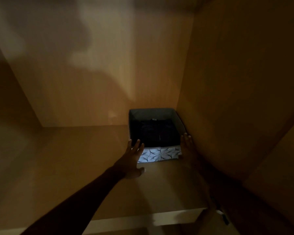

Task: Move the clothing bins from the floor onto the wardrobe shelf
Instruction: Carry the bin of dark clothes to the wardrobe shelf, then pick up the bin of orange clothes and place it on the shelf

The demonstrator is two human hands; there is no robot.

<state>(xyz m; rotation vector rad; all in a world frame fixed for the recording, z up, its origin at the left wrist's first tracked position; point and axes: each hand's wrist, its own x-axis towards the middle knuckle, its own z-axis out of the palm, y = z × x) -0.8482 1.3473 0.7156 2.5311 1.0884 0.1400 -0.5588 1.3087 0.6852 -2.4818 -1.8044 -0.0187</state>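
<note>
One fabric bin (159,155), with a pale fan-patterned front wall and grey sides, stood on the wardrobe shelf (71,168), tucked into the back right corner against the wardrobe's side panel (227,99) and close to the back panel (92,78). Dark folded clothing (156,133) lay inside it. The left hand (131,160) was at the bin's front left corner with its fingers spread and straight, gripping nothing. The right hand (187,146) lay along the bin's right wall, squeezed between bin and side panel. Its fingers looked extended rather than curled, though the dim light made that hard to confirm. By the look of it, this bin's placement was done or nearly so, with both hands released or merely steadying it. The floor was out of view, so how many bins remained to be moved could not be told. The shelf had bare room to the left of the bin.
</note>
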